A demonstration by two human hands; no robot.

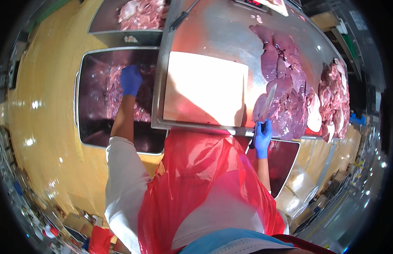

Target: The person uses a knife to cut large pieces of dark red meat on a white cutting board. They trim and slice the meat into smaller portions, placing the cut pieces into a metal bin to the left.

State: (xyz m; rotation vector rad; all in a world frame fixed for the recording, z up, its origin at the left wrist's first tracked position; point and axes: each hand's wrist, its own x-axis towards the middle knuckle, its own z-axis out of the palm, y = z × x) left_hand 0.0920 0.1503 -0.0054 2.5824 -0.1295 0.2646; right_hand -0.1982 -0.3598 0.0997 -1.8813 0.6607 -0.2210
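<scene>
My right hand [263, 136], in a blue glove, is closed round the handle of a knife [269, 101]. The blade points away from me over a heap of dark, glossy liver [285, 91] on the steel table. My left hand [131, 80], also blue-gloved, reaches over a deep metal bin [90, 127] left of the table. Red meat scraps [114, 95] lie in the bin beneath it. Its fingers point down and are mostly hidden behind the back of the hand. Between both hands lies a white cutting board [205, 89], bare apart from faint pinkish smears.
Pale trimmed meat [333, 97] is piled at the table's right end. Another bin [133, 38] with meat stands at the far left. A dark-handled tool [179, 20] lies on the table's far left edge. A further bin [285, 163] stands below the table's front edge, right of my red apron.
</scene>
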